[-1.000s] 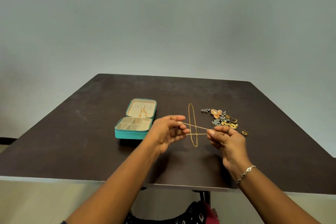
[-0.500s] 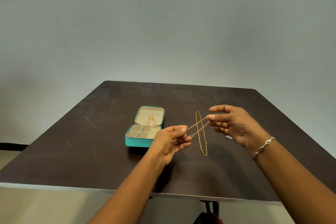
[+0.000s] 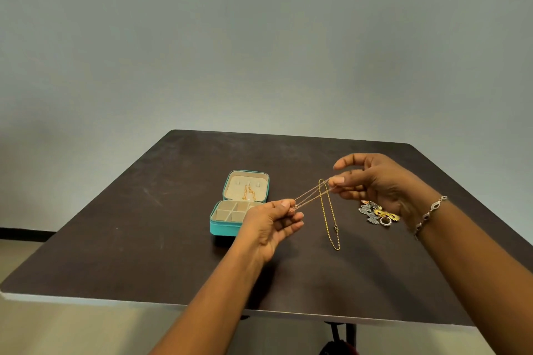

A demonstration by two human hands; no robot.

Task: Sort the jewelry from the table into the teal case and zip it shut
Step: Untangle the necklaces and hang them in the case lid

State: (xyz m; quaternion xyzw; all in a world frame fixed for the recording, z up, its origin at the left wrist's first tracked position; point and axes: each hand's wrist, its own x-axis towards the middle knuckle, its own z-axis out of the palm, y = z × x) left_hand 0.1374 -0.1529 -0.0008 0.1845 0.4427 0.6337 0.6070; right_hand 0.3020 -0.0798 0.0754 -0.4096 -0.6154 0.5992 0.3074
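Observation:
A thin gold chain (image 3: 310,196) is stretched taut in the air between my two hands. My left hand (image 3: 274,223) pinches its lower end just right of the teal case (image 3: 223,228). My right hand (image 3: 372,181) pinches the upper end, higher and further back. The case lies open on the dark table (image 3: 144,239), its beige lid holding a gold piece (image 3: 249,192) and its divided tray partly hidden by my left hand. A second, thicker gold chain (image 3: 328,216) lies lengthwise on the table beneath the stretched one.
A small pile of loose jewelry (image 3: 377,213), with flower-shaped pieces and a ring, lies on the table under my right wrist, partly hidden. A bracelet (image 3: 429,213) is on my right wrist. The near table edge runs below my forearms.
My right hand has risen and moved back, tilting the stretched chain upward to the right. My left hand stays low near the case. The jewelry pile shows again below my right wrist.

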